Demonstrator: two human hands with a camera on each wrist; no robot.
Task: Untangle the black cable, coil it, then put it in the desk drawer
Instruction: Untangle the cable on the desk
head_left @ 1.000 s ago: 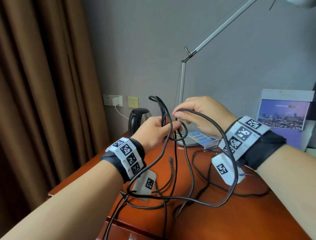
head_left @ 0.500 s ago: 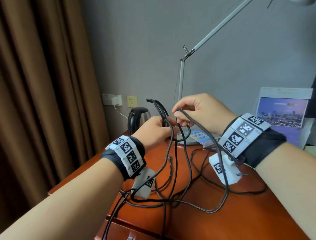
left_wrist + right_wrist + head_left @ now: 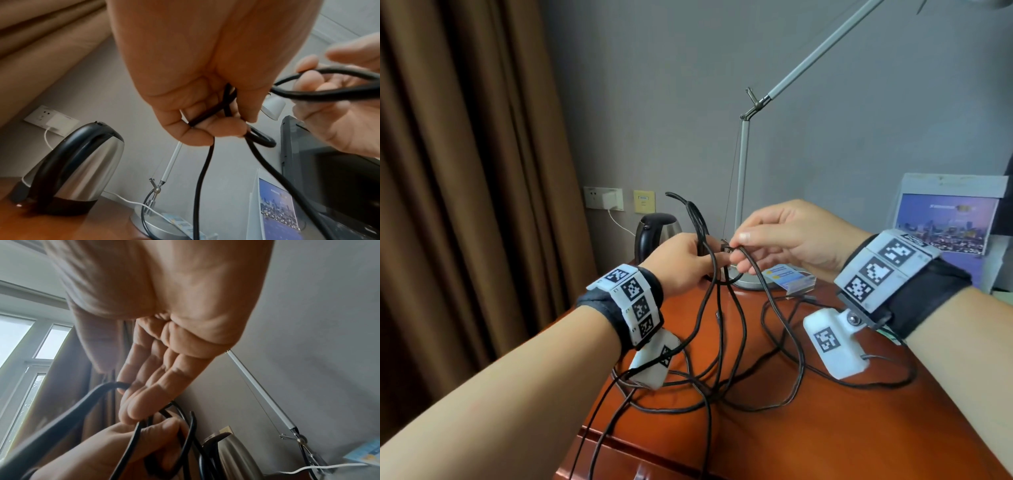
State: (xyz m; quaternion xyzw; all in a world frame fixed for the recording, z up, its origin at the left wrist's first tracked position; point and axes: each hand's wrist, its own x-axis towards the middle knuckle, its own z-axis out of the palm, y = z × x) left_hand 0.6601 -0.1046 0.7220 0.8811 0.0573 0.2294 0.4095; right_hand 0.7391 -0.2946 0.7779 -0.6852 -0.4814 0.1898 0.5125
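A long black cable hangs in loose tangled loops from both hands down onto the red-brown desk. My left hand grips a bunch of its strands, with loops sticking up above the fist; its wrist view shows the fingers curled round the cable. My right hand meets it from the right and pinches one strand between thumb and forefinger; the other fingers lie fairly straight. The strand runs off toward the lower left. A drawer front shows at the desk's near edge.
A steel kettle stands at the back left near a wall socket with a white charger. A desk lamp's round base and arm sit behind the hands, a card holder beside it, and a picture stand at right. Brown curtains hang left.
The big loop that arched over my right wrist has dropped onto the desk. My right hand has shifted from a curled grip to a thumb-and-forefinger pinch close to the left hand.
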